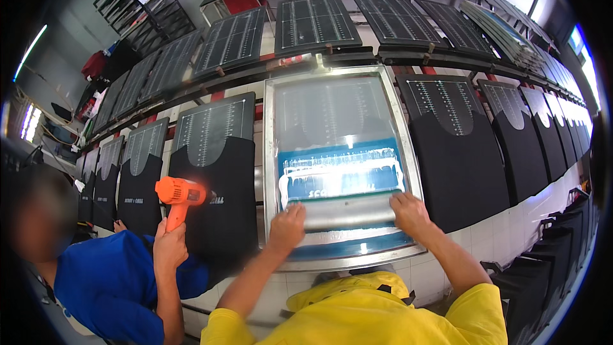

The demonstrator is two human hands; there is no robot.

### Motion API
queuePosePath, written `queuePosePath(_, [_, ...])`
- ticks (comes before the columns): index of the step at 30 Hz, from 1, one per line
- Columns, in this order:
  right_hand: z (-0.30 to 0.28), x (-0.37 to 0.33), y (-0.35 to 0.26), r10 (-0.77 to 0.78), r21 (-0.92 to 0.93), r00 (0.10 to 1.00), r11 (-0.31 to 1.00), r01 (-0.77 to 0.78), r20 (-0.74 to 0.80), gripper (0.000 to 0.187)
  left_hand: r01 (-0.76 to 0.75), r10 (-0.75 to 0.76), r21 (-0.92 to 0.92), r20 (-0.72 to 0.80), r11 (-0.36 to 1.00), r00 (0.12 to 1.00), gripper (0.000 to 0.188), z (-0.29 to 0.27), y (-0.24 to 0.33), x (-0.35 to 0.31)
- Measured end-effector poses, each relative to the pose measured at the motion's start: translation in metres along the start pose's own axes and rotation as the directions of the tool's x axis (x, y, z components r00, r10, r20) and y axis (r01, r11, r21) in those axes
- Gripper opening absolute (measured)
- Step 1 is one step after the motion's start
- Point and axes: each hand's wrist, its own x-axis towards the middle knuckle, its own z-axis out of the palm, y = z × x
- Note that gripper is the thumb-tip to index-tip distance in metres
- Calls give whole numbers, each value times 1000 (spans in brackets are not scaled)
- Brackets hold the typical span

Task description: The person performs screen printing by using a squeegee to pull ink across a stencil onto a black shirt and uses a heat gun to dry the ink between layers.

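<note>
My left hand (287,227) and my right hand (410,217) are closed round the two ends of a wide metal squeegee (348,211). The squeegee lies across the lower part of a screen printing frame (270,153), which has a silver metal rim. White ink (338,170) is smeared over the blue stencil area (294,154) beyond the squeegee, with runs at both sides. Through the mesh, white lettering (341,192) shows near the blade. The frame rests over a board in the row; most of that board is hidden beneath it.
At left, a co-worker in a blue shirt holds an orange heat gun (181,195) towards a printed black garment (220,172). Black garments (456,166) cover boards on both sides. A second row of bare boards (316,22) stands behind. Black folded stands (530,275) line the right.
</note>
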Motion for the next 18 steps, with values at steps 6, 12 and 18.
queuePosePath(6, [-12,71,34,44,-44,995,998,-40,87,21,5,-5,-15,40,1000,999,22,-15,-40,79])
queuePosePath(12, [-18,47,28,27,14,997,999,-29,78,24,62,-57,-24,161,998,985,38,-24,-26,58])
queuePosePath(18, [-14,-29,-17,17,120,1000,993,-16,-8,32,30,-26,-73,58,997,998,36,-24,16,-27])
